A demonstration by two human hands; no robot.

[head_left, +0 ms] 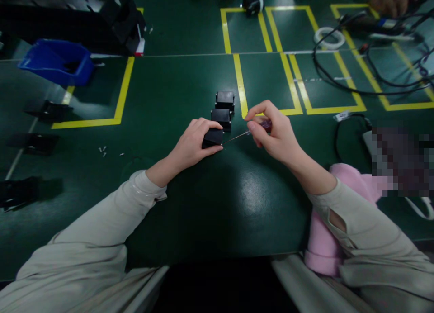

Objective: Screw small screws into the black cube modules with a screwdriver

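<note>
My left hand (196,143) is closed around a small black block-shaped part (213,138) on the green table, thumb at its near side and fingers over its far side. My right hand (271,130) grips a screwdriver (266,125) by its dark reddish handle. The thin metal shaft slants down to the left, and its tip meets the right end of the held part, near a corner. Just beyond, two similar black parts (221,116) (225,98) stand in a row, with small shiny screws at their corners.
Loose screws (102,150) lie left of my left hand. More black parts (35,143) and a blue bin (57,62) are at the left. To the right are a pink cloth item (323,240), black cables (339,84) and a white ring (328,38). Another person's hand (389,1) is at the far right.
</note>
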